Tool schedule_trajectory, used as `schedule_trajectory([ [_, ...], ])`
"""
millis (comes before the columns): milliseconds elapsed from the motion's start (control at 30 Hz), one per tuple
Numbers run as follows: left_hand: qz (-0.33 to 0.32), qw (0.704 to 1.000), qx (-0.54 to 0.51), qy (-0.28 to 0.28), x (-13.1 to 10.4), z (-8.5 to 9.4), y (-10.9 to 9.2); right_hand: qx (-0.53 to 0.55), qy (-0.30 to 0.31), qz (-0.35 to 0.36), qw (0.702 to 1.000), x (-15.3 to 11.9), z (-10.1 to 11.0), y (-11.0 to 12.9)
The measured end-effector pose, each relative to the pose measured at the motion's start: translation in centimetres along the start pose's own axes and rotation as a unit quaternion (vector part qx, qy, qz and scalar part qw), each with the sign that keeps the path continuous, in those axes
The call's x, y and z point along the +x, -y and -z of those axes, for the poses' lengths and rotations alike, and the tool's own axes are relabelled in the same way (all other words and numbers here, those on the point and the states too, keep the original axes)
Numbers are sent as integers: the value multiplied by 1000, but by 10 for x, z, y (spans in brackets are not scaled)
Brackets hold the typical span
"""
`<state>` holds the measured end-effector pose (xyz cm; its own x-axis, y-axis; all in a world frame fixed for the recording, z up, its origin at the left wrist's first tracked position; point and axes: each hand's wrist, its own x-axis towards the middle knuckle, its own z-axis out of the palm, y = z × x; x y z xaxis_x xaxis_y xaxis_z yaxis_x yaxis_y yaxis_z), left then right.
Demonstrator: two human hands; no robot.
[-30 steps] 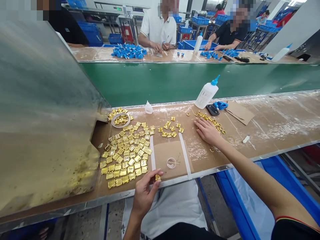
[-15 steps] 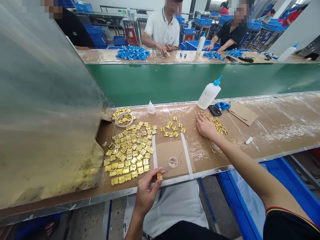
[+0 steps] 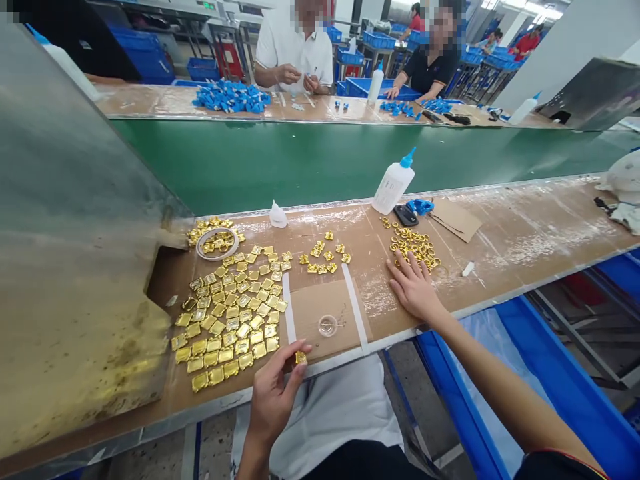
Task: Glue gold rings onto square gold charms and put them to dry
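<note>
My left hand [image 3: 274, 387] pinches a small gold metal piece [image 3: 301, 358] between thumb and fingers at the table's front edge. Fingers spread, my right hand [image 3: 413, 288] lies at the near side of a pile of gold rings [image 3: 414, 245], its fingertips touching or just over them. Rows of flat gold pieces [image 3: 235, 313] cover the table left of a taped cardboard sheet [image 3: 320, 300]. On that sheet sits a small clear dish [image 3: 327, 325] with a thin stick across it. Several gold pieces [image 3: 329, 256] lie loose beyond the sheet.
A metal panel [image 3: 75, 253] rises at the left. A tape roll [image 3: 217, 244] rests on more gold pieces. A small dropper bottle [image 3: 278, 215], a large blue-tipped bottle [image 3: 393, 185] and a black object [image 3: 405, 215] stand or lie farther back. Co-workers sit beyond the green belt [image 3: 300, 157].
My right hand has drawn back toward me from the rings' left side, uncovering more of the pile, and its fingers have spread. My left hand keeps its piece. The view has shifted right.
</note>
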<state>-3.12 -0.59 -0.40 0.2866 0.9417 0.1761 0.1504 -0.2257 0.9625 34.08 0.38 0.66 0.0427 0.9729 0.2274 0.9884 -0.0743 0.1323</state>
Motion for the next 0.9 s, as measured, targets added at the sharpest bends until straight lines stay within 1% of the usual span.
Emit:
schedule_trajectory([
  [67,1,1000,-5,1,0,0,0,8,25,-15,1000,7,-3,-9],
  [133,10,1000,-12,6,-1,1,1,21,36,-30,999,20,-5,-21],
  [200,23,999,-20,11,-2,2,0,42,22,-47,998,30,-2,-27],
  [267,31,999,-35,9,-2,3,-1,75,-19,-61,995,33,4,-22],
  [333,33,998,-61,1,0,2,-3,144,-69,-43,986,27,15,-5],
  [367,34,997,-75,-1,1,2,-4,197,-83,-18,977,21,21,8],
  [400,35,995,-89,-4,2,1,-5,263,-81,15,961,14,27,21],
  [433,36,994,-102,-7,3,1,-6,332,-62,47,940,6,33,36],
  [500,38,992,-123,-14,4,0,-8,444,13,92,891,-8,43,63],
  [533,40,990,-132,-20,4,0,-8,478,44,100,872,-13,46,75],
  [600,53,987,-148,-33,3,-1,-10,518,70,99,847,-19,48,96],
  [633,61,985,-155,-38,3,-2,-10,528,66,96,841,-19,47,104],
  [700,74,982,-167,-45,2,-4,-12,539,37,98,836,-17,45,116],
  [767,78,980,-173,-55,3,-6,-14,532,-5,109,840,-12,42,122],
  [833,77,979,-171,-82,5,-9,-15,513,-47,123,848,-6,42,126],
  [900,78,976,-169,-115,7,-11,-15,498,-65,140,853,-1,44,128],
])
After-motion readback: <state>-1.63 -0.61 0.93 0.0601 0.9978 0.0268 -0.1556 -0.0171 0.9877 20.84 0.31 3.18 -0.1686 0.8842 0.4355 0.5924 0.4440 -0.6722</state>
